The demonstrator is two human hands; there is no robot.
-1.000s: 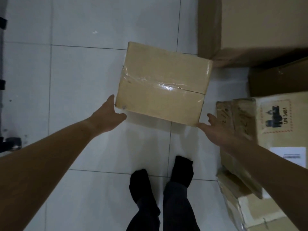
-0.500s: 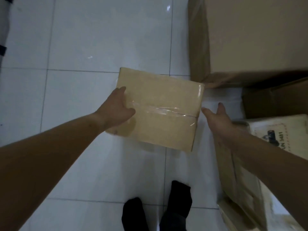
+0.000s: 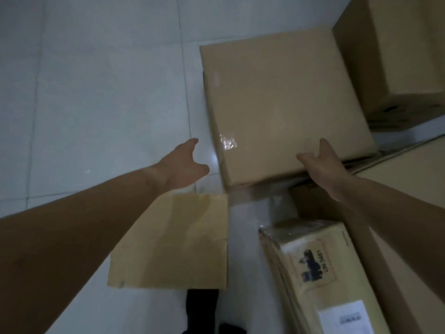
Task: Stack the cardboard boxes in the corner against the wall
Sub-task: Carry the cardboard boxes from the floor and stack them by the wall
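Floor (image 3: 96,92): pale tiles are seen across the left half of the view, with thin joints between them.

Left hand (image 3: 185,165): it is held out above the tiles, fingers released and spread, thumb apart. Nothing is grasped. It is just beside the left side of the large box, and a narrow gap is seen between them.

Small box (image 3: 187,239): a flat cardboard box is laid on the tiles near the person, partly covered by the left forearm. Its far right corner is close to the near corner of the large box.

Foot (image 3: 202,302): a dark sock is seen at the bottom edge, just behind the small box.

Large box (image 3: 277,104): a plain taped box is set in the middle right, its top turned to the camera, close beside the tall box.

Right hand (image 3: 322,165): it is placed at the near edge of the large box, with the thumb and one finger laid on the top face. The other fingers are hidden, so whether the edge is grasped cannot be told.

Labelled box (image 3: 313,259): it is tilted at the lower right, printed with a dark mark and fitted with a white label (image 3: 342,319).

Tall box (image 3: 404,56): it is placed at the top right, possibly against the wall.
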